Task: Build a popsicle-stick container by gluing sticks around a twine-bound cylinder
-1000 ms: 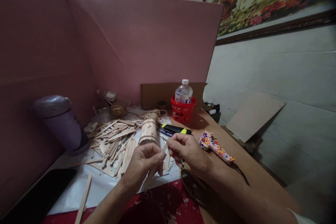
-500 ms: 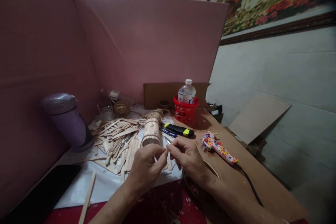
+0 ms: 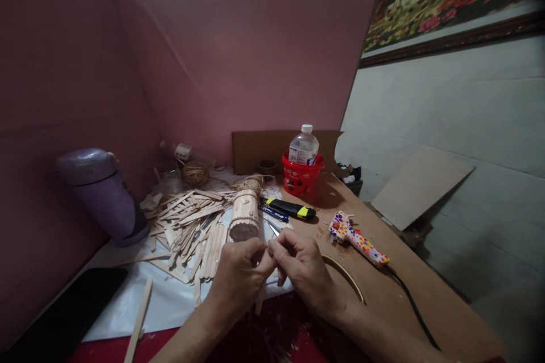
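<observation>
Low in the middle of the frame, my left hand (image 3: pixel 243 272) pinched a thin stick (image 3: pixel 259 302), most of it hidden by my fingers, with only one end poking out below. My right hand (image 3: pixel 304 272) had its thumb and finger drawn together against the left fingertips; whether they gripped the stick too, I couldn't tell. A second earlier a small gap had stood between my hands, with the stick's pale tip showing in it. That gap had since closed, and the tip was covered, which I took to mean that both hands were now at work on that one piece.

The barrel (image 3: pixel 244 212) lay untouched just above my left hand, near the middle of the frame, its near end now in sight. To its left spread the pile of sticks (image 3: pixel 212 252); to its right lay the cutter (image 3: pixel 292 209). A metal point (image 3: pixel 273 230) stuck out just past my right fingers. The glue gun (image 3: pixel 356 239) rested on the surface (image 3: pixel 392 306), right of centre, touched by neither hand.
</observation>
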### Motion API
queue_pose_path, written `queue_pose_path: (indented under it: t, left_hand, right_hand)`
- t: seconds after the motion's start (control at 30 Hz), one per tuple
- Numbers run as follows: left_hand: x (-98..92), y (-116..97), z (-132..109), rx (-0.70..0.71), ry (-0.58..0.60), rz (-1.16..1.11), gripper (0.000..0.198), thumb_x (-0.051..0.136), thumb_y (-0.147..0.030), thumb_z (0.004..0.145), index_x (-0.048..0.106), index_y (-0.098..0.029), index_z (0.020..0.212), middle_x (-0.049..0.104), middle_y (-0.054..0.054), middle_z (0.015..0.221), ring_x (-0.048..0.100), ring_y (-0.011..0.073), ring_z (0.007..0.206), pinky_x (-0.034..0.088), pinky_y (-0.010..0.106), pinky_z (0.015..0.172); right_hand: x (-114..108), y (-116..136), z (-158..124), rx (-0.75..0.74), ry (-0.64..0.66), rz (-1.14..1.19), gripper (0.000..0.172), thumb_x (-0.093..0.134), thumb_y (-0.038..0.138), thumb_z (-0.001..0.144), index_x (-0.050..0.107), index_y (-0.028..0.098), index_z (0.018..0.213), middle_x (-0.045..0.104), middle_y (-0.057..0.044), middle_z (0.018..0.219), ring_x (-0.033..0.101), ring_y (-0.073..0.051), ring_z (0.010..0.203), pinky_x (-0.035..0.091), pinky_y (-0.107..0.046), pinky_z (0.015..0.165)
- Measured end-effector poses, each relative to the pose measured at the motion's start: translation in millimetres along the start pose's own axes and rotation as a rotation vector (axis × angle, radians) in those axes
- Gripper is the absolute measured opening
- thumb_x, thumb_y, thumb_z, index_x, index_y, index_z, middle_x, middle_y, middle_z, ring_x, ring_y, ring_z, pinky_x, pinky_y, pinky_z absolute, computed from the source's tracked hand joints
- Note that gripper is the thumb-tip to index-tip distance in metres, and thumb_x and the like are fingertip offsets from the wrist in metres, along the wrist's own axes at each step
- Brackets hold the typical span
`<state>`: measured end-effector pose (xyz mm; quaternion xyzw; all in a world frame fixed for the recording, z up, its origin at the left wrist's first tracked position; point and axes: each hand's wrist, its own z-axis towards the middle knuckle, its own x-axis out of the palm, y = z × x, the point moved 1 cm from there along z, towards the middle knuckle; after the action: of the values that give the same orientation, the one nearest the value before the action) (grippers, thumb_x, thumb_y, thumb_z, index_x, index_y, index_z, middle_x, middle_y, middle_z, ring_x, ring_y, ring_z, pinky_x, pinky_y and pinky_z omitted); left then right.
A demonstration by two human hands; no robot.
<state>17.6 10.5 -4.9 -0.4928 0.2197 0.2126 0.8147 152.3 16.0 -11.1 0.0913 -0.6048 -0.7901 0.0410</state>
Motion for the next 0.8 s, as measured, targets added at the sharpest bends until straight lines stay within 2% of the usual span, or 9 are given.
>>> queue_pose_path:
  t: [0.2,0.3,0.47,0.63,0.73,0.8]
  left_hand:
    - [-2.7,0,4,-0.220,0.177,-0.386,0.035,0.052,-0.040,0.083,0.062,-0.014,0.062,0.055,0.001,0.053,0.045,0.0095,0.046,0.036,0.021,0.044]
    - [-3.8,-1,5,-0.293,0.259,-0.475,0.037,0.058,-0.046,0.079,0.065,-0.012,0.067,0.060,0.003,0.057,0.047,0.0098,0.045,0.038,0.021,0.042]
    - [-6.0,-6,6,-0.345,0.281,-0.498,0.037,0.063,-0.048,0.073,0.066,-0.011,0.066,0.062,0.004,0.058,0.046,0.0091,0.043,0.035,0.019,0.037]
    - [-4.5,-9,8,-0.406,0.309,-0.553,0.031,0.064,-0.042,0.069,0.063,-0.013,0.058,0.056,0.000,0.046,0.045,0.0090,0.037,0.036,0.021,0.036]
    - [0.9,-6,6,-0.435,0.256,-0.521,0.028,0.063,-0.040,0.068,0.059,-0.015,0.054,0.052,-0.002,0.041,0.042,0.0089,0.034,0.033,0.021,0.035]
    - [5.3,-3,3,-0.393,0.181,-0.461,0.029,0.063,-0.039,0.069,0.057,-0.016,0.053,0.051,-0.003,0.042,0.042,0.0081,0.036,0.030,0.020,0.036]
  right_hand:
    - [-5,0,5,0.132,0.026,0.214,0.033,0.061,0.045,0.078,0.051,0.017,0.065,0.060,0.003,0.052,0.049,-0.006,0.033,0.041,-0.018,0.035]
    - [-7,0,6,0.150,0.029,0.258,0.032,0.064,0.044,0.076,0.052,0.017,0.064,0.060,0.003,0.051,0.048,-0.006,0.032,0.041,-0.017,0.034]
    - [-7,1,5,0.148,0.036,0.241,0.030,0.063,0.041,0.075,0.052,0.017,0.061,0.058,0.004,0.049,0.044,-0.006,0.032,0.039,-0.017,0.032]
    - [-7,1,1,0.109,0.016,0.068,0.027,0.056,0.037,0.080,0.050,0.019,0.062,0.054,0.004,0.050,0.044,-0.008,0.038,0.035,-0.018,0.035]
    - [-6,0,-1,0.038,-0.029,-0.040,0.027,0.055,0.032,0.082,0.049,0.019,0.059,0.049,0.004,0.052,0.045,-0.009,0.046,0.036,-0.020,0.043]
    - [-5,-1,0,-0.008,-0.061,-0.102,0.028,0.054,0.029,0.082,0.048,0.018,0.056,0.047,0.004,0.053,0.044,-0.009,0.051,0.036,-0.021,0.049]
